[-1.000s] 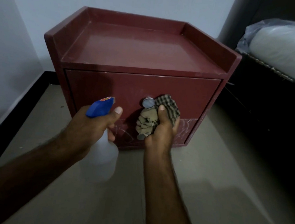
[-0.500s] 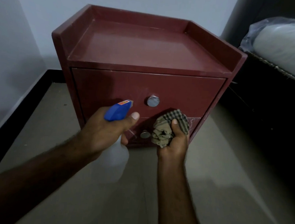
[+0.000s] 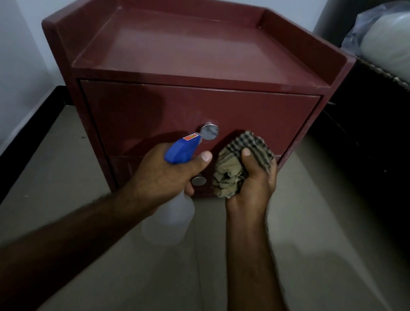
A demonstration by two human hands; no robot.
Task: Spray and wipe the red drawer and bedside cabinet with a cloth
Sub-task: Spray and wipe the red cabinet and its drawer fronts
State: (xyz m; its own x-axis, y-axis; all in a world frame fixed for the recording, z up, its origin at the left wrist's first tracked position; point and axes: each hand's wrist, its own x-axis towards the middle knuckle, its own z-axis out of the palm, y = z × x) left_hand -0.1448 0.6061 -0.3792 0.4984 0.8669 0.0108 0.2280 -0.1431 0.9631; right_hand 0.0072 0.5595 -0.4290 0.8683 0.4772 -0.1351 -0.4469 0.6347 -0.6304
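Change: my right hand (image 3: 250,183) has drawn the cloth (image 3: 237,162) back off the knob (image 3: 209,131) it was rubbing a second ago. My left hand (image 3: 163,174) has brought the bottle (image 3: 169,216) in, with the nozzle near that knob.
Meaning: I read this as wiping paused and a fresh spray on the drawer (image 3: 153,107) coming.
Hands: left curled round the bottle neck, thumb beside the blue head; right clenched on the bunched cloth.
Cabinet (image 3: 207,45): on the floor, drawer closed. The cloth is just before its lower right front; I cannot tell if it touches.
Edges: raised lip on three sides of the top, front edge open.
Room: wall close on the left, bed (image 3: 385,120) near on the right, floor (image 3: 327,238) free behind my arms.
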